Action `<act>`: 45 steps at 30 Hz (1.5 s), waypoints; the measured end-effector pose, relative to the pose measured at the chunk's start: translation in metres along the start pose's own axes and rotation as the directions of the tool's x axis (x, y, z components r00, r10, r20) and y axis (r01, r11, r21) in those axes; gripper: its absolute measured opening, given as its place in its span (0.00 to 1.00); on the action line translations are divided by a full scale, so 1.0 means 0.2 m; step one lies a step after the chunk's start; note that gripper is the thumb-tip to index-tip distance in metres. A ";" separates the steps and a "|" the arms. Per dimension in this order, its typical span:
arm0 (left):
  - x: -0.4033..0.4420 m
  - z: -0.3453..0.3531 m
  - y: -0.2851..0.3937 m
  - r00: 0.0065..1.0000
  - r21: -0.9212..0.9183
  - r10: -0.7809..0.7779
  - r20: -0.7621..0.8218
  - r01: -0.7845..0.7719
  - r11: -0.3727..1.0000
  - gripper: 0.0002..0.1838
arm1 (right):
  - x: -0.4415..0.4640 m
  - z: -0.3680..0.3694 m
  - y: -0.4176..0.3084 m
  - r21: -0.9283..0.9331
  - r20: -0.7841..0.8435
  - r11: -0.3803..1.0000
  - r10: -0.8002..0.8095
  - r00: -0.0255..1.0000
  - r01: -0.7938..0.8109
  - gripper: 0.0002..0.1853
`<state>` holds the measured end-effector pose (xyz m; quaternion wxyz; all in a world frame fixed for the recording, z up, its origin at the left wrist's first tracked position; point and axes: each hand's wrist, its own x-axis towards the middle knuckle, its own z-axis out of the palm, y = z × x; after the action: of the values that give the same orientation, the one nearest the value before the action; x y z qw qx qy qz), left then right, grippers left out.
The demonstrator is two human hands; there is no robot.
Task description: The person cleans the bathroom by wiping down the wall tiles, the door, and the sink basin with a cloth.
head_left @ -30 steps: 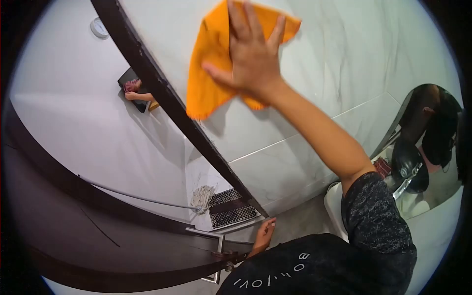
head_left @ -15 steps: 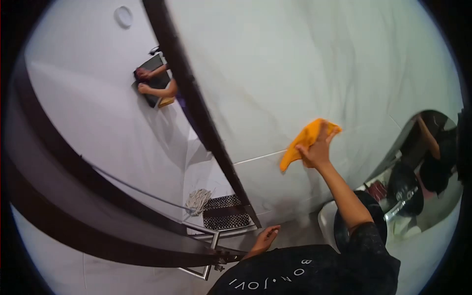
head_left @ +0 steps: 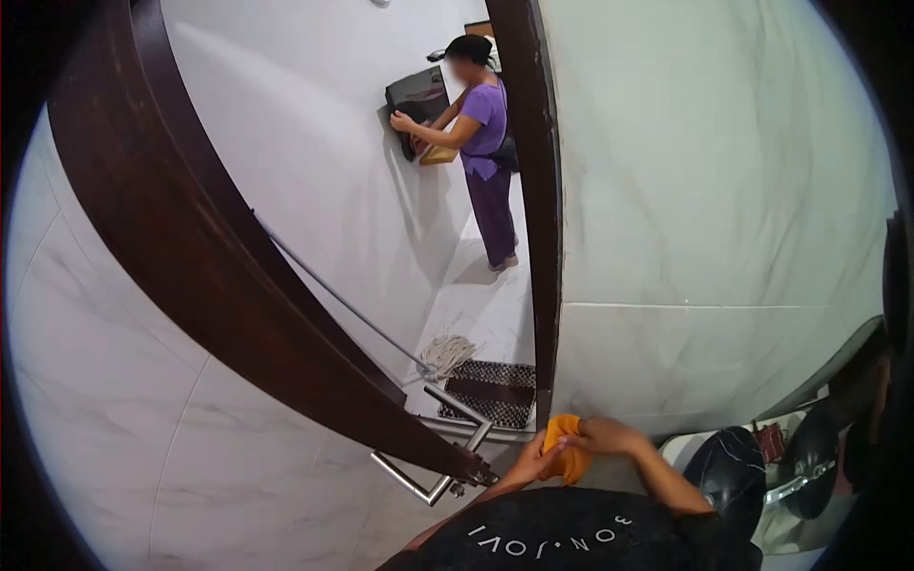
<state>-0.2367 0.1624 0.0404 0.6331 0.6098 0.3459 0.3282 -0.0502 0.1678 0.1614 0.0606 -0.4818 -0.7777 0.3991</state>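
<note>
An orange cloth (head_left: 564,430) is bunched up between my two hands, low in front of my chest. My left hand (head_left: 535,459) grips its left side with the fingers curled. From the right, my right hand (head_left: 607,436) closes over the cloth, its fingertips partly hidden in the folds. Just left of my left arm is the metal handle (head_left: 476,436) of the dark brown door (head_left: 238,276).
Marbled wall tiles (head_left: 705,228) rise at the right, above a black basin (head_left: 728,466) with a chrome faucet (head_left: 798,483). Through the doorway, a mop (head_left: 446,356) and patterned mat (head_left: 490,392) lie on the floor. A person in purple (head_left: 487,124) handles a dark object by the far wall.
My right hand has come down from the wall with the orange cloth to meet my left hand, which now grips it too. My view has swung left, showing more of the other person.
</note>
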 end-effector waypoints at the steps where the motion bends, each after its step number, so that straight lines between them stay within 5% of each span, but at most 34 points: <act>1: -0.03 0.01 -0.01 1.000 -0.006 -0.013 -0.005 0.013 1.000 0.25 | -0.05 -0.11 -0.09 -0.147 0.151 0.984 0.119 0.981 -0.096 0.26; 3: -0.07 0.03 0.00 0.996 -0.004 -0.083 0.015 0.083 0.997 0.22 | -0.12 -0.23 -0.26 -0.330 0.047 0.944 0.037 0.998 -0.020 0.20; 4: -0.08 0.04 0.03 0.996 -0.007 -0.093 0.014 0.094 0.996 0.22 | -0.16 -0.29 -0.41 -0.241 -0.187 0.949 -0.251 0.950 0.203 0.18; 5: -0.07 0.05 0.08 0.998 -0.099 -0.059 0.022 0.061 0.993 0.21 | -0.20 -0.34 -0.58 -0.210 -0.430 0.880 -0.475 0.768 0.427 0.18; 7: -0.09 0.10 0.15 0.999 -0.288 0.001 0.037 0.009 0.958 0.20 | -0.30 -0.34 -0.79 0.081 -0.480 0.710 -0.587 0.651 0.700 0.26; 9: -0.07 0.08 0.10 0.997 -0.283 -0.060 0.054 0.073 0.956 0.20 | -0.39 -0.39 -0.96 0.015 -0.089 0.680 -0.729 0.678 0.733 0.26; 10: -0.05 0.05 0.06 0.993 -0.269 -0.105 0.063 0.118 0.956 0.20 | -0.42 -0.36 -1.00 0.021 -0.097 0.688 -0.721 0.686 0.725 0.26; 11: -0.04 0.03 0.04 0.986 -0.257 -0.148 0.070 0.161 0.953 0.19 | -0.45 -0.32 -1.04 0.084 -0.170 0.564 -0.805 0.569 0.822 0.26; 12: -0.03 0.01 0.04 0.995 -0.017 -0.079 0.068 0.080 0.997 0.18 | -0.46 -0.29 -1.05 0.131 -0.246 0.417 -0.865 0.437 0.899 0.26; 13: -0.03 0.01 0.01 0.995 -0.020 -0.078 0.069 0.080 0.997 0.18 | -0.45 -0.31 -1.03 0.131 -0.244 0.420 -0.864 0.440 0.898 0.26; 15: -0.05 0.03 -0.06 0.993 -0.329 -0.099 0.062 0.114 0.937 0.18 | -0.43 -0.38 -0.99 0.128 0.110 0.789 -0.614 0.782 0.601 0.27; 16: 0.00 0.02 -0.05 0.923 -0.798 -0.319 0.214 0.354 0.488 0.17 | -0.37 -0.35 -0.90 0.071 -0.091 0.720 -0.685 0.723 0.691 0.29; 17: -0.02 0.02 -0.04 0.926 -0.800 -0.312 0.212 0.348 0.489 0.17 | -0.28 -0.29 -0.77 -0.007 -0.283 0.647 -0.733 0.619 0.762 0.31; 19: -0.08 0.02 0.34 0.981 -0.408 -0.190 0.025 0.184 0.894 0.17 | -0.14 -0.17 -0.57 0.022 -0.567 0.734 -0.550 0.613 0.679 0.32; 20: -0.07 0.00 0.32 0.990 -0.280 -0.138 -0.029 0.124 0.952 0.18 | -0.11 -0.12 -0.49 0.008 -0.564 0.732 -0.559 0.608 0.681 0.32; 22: -0.04 0.00 0.24 0.995 -0.404 -0.077 -0.055 0.048 0.913 0.19 | -0.10 -0.03 -0.33 -0.520 -0.332 0.752 -0.614 0.716 0.404 0.33; 26: -0.03 0.02 0.17 0.986 -0.497 -0.156 -0.053 0.109 0.861 0.20 | -0.09 -0.06 -0.15 -0.408 -0.272 0.824 -0.520 0.810 0.392 0.34; 28: -0.03 0.04 0.25 0.970 -0.497 -0.227 -0.083 0.157 0.853 0.20 | -0.09 -0.18 -0.11 -0.148 -0.242 0.957 -0.278 0.930 0.248 0.32; 30: -0.02 0.04 0.34 0.995 -0.386 0.080 -0.051 -0.094 0.918 0.22 | -0.15 -0.38 -0.14 -0.198 -0.432 0.948 -0.313 0.846 0.250 0.25; 31: -0.02 0.03 0.32 0.996 -0.384 0.078 -0.049 -0.091 0.919 0.22 | -0.18 -0.51 -0.15 -0.354 -0.556 0.907 -0.401 0.728 0.229 0.25; 32: -0.01 0.01 0.29 0.996 -0.376 0.080 -0.036 -0.088 0.923 0.22 | -0.24 -0.64 -0.19 -0.181 -0.690 0.956 -0.290 0.663 0.230 0.26; 34: -0.02 -0.02 0.27 0.996 -0.364 0.082 -0.020 -0.083 0.928 0.22 | -0.35 -0.96 -0.26 -0.234 -0.861 0.907 -0.361 0.357 0.351 0.25; 35: -0.03 -0.03 0.25 0.999 -0.372 0.050 -0.008 -0.049 0.927 0.22 | -0.40 -1.11 -0.29 -0.398 -0.879 0.833 -0.467 0.101 0.385 0.24; 36: -0.04 -0.03 0.23 1.000 -0.382 0.016 0.003 -0.013 0.924 0.22 | -0.44 -1.26 -0.39 -0.592 -0.805 0.781 -0.581 -0.117 0.198 0.26; 37: -0.06 -0.03 0.20 1.000 -0.380 0.020 0.007 -0.015 0.925 0.22 | -0.49 -1.40 -0.44 -0.701 -0.700 0.712 -0.678 -0.224 0.035 0.26; 39: -0.03 -0.02 0.19 1.000 -0.346 0.019 0.022 -0.010 0.938 0.22 | -0.48 -1.70 -0.49 -0.723 -0.563 0.644 -0.759 -0.328 -0.250 0.27; 40: -0.04 -0.02 0.19 1.000 -0.354 0.013 0.014 -0.007 0.935 0.21 | -0.43 -1.72 -0.53 -0.729 -0.556 0.638 -0.764 -0.328 -0.250 0.27; 42: -0.04 0.00 0.20 1.000 -0.345 0.017 0.011 -0.012 0.938 0.21 | -0.27 -1.71 -0.58 -0.469 -0.487 0.588 -0.795 -0.363 -0.659 0.28; 45: 0.00 -0.01 0.23 1.000 -0.331 0.024 0.007 -0.021 0.943 0.20 | -0.01 -1.52 -0.54 -0.462 -0.654 0.542 -0.743 -0.143 -0.702 0.35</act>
<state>-0.2383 0.1666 0.0871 0.7246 0.5005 0.2754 0.3856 0.0202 0.3130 0.4403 0.3937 -0.5281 -0.5038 -0.5588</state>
